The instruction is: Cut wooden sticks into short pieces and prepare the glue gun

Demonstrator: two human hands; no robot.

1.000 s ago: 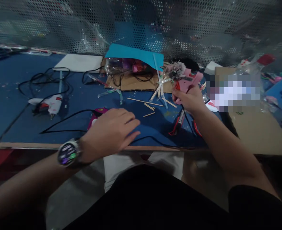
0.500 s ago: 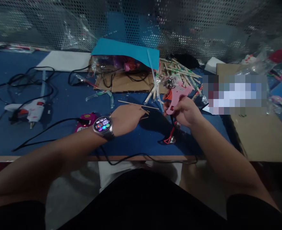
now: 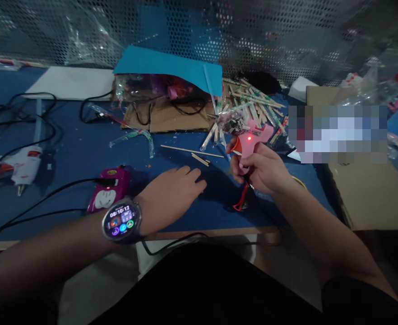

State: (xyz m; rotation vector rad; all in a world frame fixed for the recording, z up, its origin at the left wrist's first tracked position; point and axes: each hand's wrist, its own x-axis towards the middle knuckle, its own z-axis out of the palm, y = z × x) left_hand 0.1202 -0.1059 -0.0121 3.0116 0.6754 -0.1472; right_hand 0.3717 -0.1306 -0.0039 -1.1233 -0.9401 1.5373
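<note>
My right hand is wrapped round the handle of a pink glue gun, whose red light glows. The gun's front end is over a clump of clear plastic and scraps. My left hand, with a watch on its wrist, is low over the blue table, palm down, fingers apart and holding nothing. Beyond its fingers lie short wooden sticks and one long thin stick. A purple power box with a black plug in it sits beside my left wrist.
A white glue gun and black cables lie at the left. Blue card rests over cardboard and plastic bags at the back. Paper-wrapped sticks are piled behind the pink gun. More cardboard covers the right side.
My left hand has moved back towards me, away from the short sticks, and its fingers have spread. The red light on the pink glue gun now shows.
</note>
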